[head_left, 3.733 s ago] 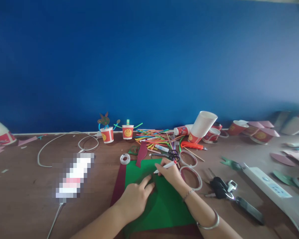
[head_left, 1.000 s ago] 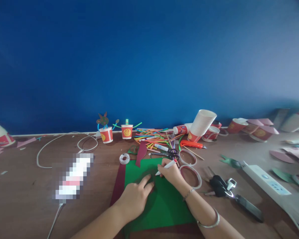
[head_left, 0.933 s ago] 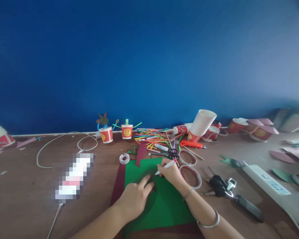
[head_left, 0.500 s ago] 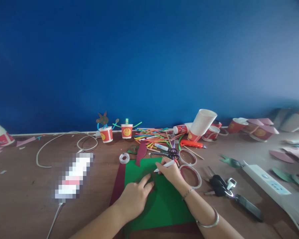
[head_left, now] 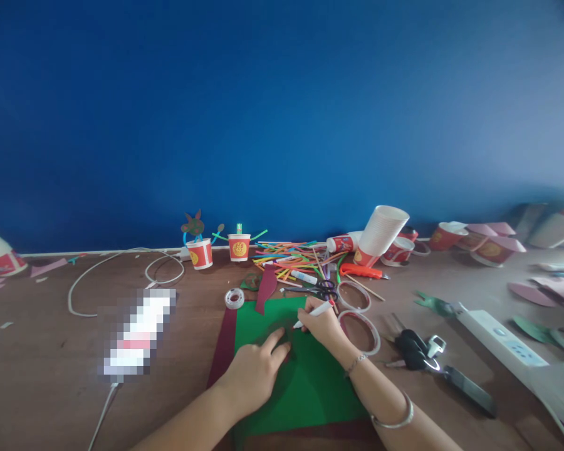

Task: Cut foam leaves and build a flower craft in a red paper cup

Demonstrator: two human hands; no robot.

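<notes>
- A brown wood-toned tabletop meets a plain blue wall, with a thin pale strip along the join.
- Clock directions run from the green sheet, twelve toward the wall; it lies over maroon paper in front of the person.
- Right hand: pinching a red-ended white marker, its tip at the sheet's upper part.
- Left hand: index and middle fingers spread, resting on the sheet; the other fingers' pose is hard to tell.
- Twelve: scissors and a pile of colored straws.
- One: tilted stack of paper cups.
- Three: keys, then a white power strip.
- Eleven: red-and-white paper cup; its round yellow emblem bears characters too small to read.
- Nine: lit device screen, pixelated, unreadable.
</notes>
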